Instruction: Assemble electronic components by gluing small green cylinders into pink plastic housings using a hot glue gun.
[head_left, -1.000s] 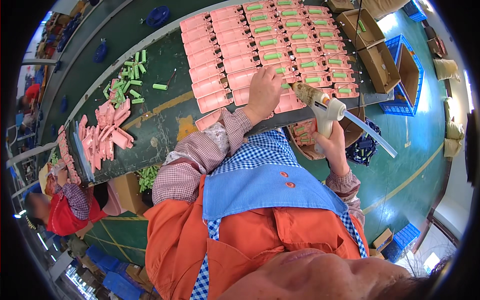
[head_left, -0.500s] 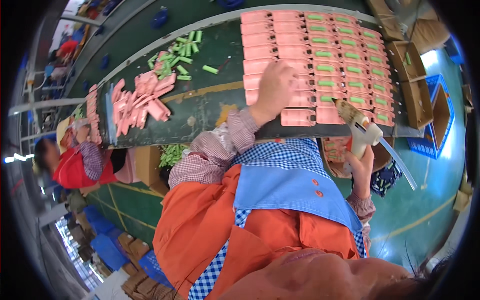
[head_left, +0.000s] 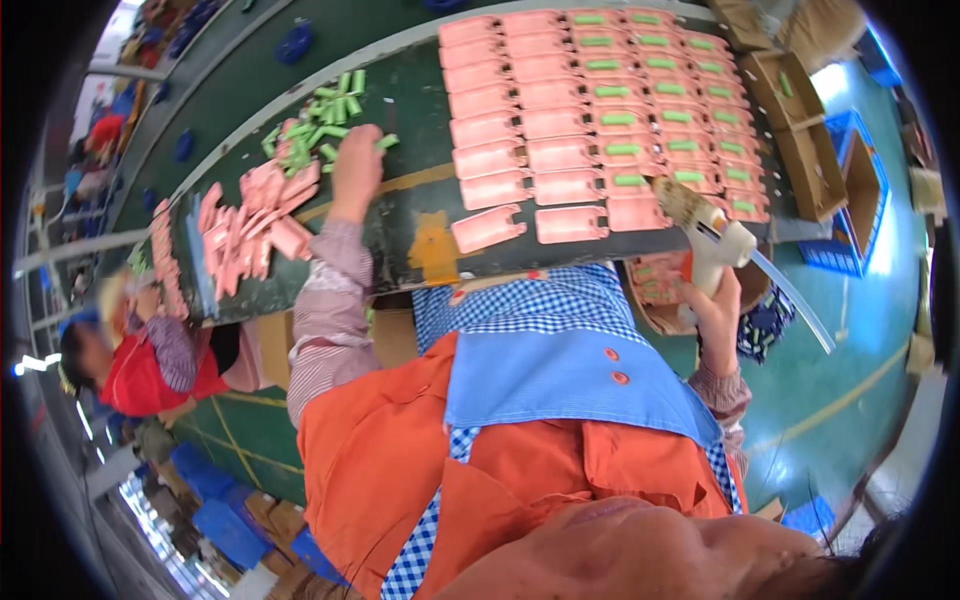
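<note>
My left hand (head_left: 359,172) reaches over the far left of the bench, its fingers closed at a small green cylinder (head_left: 388,141) that sticks out beside the fingertips. A loose heap of similar green cylinders (head_left: 325,112) lies just left of it. Low at the right, my right hand (head_left: 716,305) grips a white hot glue gun (head_left: 718,245) with a clear glue stick trailing from its back. The gun's brown nozzle points at the pink plastic shells (head_left: 568,154), laid in rows. Green cylinders sit in the right-hand columns; the left-hand columns hold bare shells.
A pile of loose pink shells (head_left: 252,228) lies on the bench's left part. Cardboard boxes (head_left: 806,160) and a blue crate (head_left: 850,225) stand at the right. A box of pink parts (head_left: 655,285) sits below the bench edge. A co-worker in red (head_left: 155,365) works at the left.
My left hand has moved from the pink rows leftward to the green cylinders. Another pink shell now lies in the nearest row's left end. The glue gun stays near the same row.
</note>
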